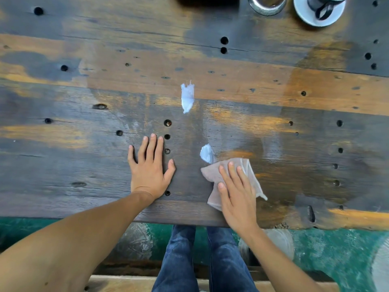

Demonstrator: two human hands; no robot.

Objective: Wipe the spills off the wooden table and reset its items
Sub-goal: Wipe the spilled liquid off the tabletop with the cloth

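My right hand (pixel 235 192) is pressing the thin greyish-pink cloth (pixel 212 175) flat, fingers spread, just under the nearer white spill blob (pixel 207 153) mid-frame; left hand (pixel 149 167) lies splayed on the dark wooden bench (pixel 63 102). I'd sweep up through both blobs (pixel 187 96), folding as I go

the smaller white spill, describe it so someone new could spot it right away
On the wooden table, look near the front edge, just beyond the cloth under the right hand. The smaller white spill is a rounded blob touching the cloth's far corner, unlike the longer streak farther away.
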